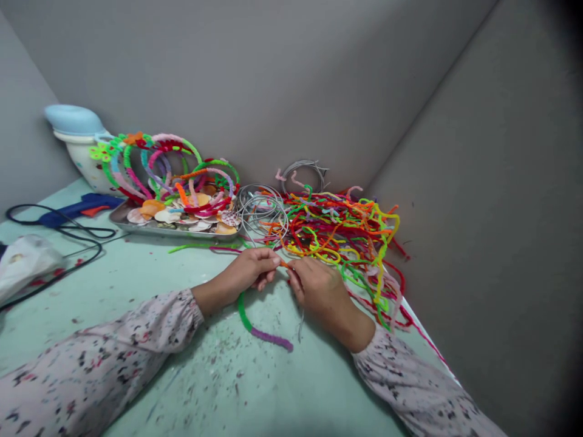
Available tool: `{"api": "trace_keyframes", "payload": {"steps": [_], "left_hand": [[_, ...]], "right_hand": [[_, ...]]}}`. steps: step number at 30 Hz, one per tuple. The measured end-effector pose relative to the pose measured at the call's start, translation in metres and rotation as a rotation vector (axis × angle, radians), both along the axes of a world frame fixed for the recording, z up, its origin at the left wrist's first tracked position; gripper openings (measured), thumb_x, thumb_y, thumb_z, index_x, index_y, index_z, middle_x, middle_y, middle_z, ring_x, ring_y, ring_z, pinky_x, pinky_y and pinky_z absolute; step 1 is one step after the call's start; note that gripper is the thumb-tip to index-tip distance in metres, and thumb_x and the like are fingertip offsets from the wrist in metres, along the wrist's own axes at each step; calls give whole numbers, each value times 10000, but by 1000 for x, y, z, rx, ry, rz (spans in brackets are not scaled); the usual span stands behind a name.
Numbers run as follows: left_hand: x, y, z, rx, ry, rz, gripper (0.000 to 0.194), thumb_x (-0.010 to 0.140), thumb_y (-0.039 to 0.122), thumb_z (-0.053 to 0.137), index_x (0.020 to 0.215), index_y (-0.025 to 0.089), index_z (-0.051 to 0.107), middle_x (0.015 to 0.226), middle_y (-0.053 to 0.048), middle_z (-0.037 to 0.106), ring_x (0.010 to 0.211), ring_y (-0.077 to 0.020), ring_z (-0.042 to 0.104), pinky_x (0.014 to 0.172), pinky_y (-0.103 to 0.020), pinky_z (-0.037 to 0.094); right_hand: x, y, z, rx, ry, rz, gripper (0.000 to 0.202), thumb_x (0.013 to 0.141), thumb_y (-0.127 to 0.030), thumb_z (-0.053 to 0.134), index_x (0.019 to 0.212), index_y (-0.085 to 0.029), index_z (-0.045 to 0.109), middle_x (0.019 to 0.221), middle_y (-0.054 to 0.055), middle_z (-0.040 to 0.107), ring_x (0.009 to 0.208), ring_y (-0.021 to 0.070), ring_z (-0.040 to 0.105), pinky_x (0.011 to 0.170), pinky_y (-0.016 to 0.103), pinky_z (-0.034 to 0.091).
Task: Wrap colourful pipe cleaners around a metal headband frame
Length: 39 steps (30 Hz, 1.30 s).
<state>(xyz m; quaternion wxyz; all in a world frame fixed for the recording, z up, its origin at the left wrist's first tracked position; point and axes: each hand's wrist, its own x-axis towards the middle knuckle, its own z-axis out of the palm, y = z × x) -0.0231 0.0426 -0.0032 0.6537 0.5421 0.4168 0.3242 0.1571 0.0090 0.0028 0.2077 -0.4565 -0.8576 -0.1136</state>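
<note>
Fingertips of the left hand (254, 269) and right hand (317, 283) clamp an orange stem (284, 264) between them, apparently for steady control. At seven o'clock from it, a green-and-purple strip (253, 331) curves. Loose stems (334, 220) lie at two, likely for easy reach; at ten, a tray (182, 233) seems to corral shells (167, 215).

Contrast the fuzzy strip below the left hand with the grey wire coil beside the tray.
The fuzzy strip is green and purple; the wire coil plain grey. The strip is furry, the coil bare. The strip's visible part makes one open curve, the coil several loops. Both are bent.
</note>
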Motion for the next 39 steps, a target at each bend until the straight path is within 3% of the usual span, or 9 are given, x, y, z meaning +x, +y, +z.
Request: {"api": "trace_keyframes", "payload": {"steps": [10, 13, 17, 20, 24, 29, 39], "left_hand": [[2, -2, 4, -23, -13, -23, 219, 779, 349, 607, 713, 157, 524, 502, 57, 473, 375, -38, 384, 373, -158, 257], [0, -2, 3, -30, -27, -21, 229, 785, 357, 605, 717, 154, 527, 510, 56, 481, 376, -33, 387, 374, -150, 259], [-2, 1, 2, -100, -94, 37, 214, 777, 353, 619, 763, 157, 534, 545, 54, 512, 364, -27, 402, 367, -140, 253], [-3, 3, 2, -136, -137, 82, 198, 784, 328, 611, 749, 160, 512, 543, 58, 509, 351, -22, 400, 360, -134, 245], [-4, 4, 1, -142, -156, 91, 196, 797, 311, 594, 726, 164, 486, 535, 58, 507, 339, -23, 401, 347, -136, 241], [-5, 5, 0, -137, -142, 52, 191, 802, 319, 596, 748, 160, 504, 540, 59, 510, 338, -19, 404, 346, -132, 237], [-5, 3, 0, -118, -93, 1, 225, 796, 349, 601, 732, 158, 502, 543, 55, 511, 351, -25, 408, 356, -130, 259]], "right_hand": [[-1, 0, 0, 3, 13, -2, 129, 861, -187, 497, 771, -178, 588, 730, 54, 611, 674, 176, 541, 600, 284, 351], [-1, 2, 1, -117, 219, 21, 136, 869, -220, 503, 805, -178, 615, 740, 42, 623, 688, 163, 553, 626, 268, 375], [5, 10, -3, -399, 633, -14, 303, 934, -330, 404, 837, -183, 651, 689, 8, 616, 620, 135, 544, 584, 249, 393], [11, 19, -11, -540, 889, -53, 300, 919, -360, 423, 981, -182, 656, 752, 15, 649, 611, 135, 560, 549, 244, 419], [12, 22, -16, -489, 880, 55, 241, 843, -284, 567, 1051, -197, 652, 945, 53, 677, 790, 162, 613, 691, 275, 477], [9, 18, -13, -360, 742, 154, 226, 813, -289, 637, 1023, -211, 670, 881, 42, 639, 737, 148, 583, 685, 282, 480], [11, 16, -16, -82, 495, 252, 181, 867, -199, 566, 1027, -203, 651, 926, 59, 673, 866, 180, 592, 780, 324, 470]]}}
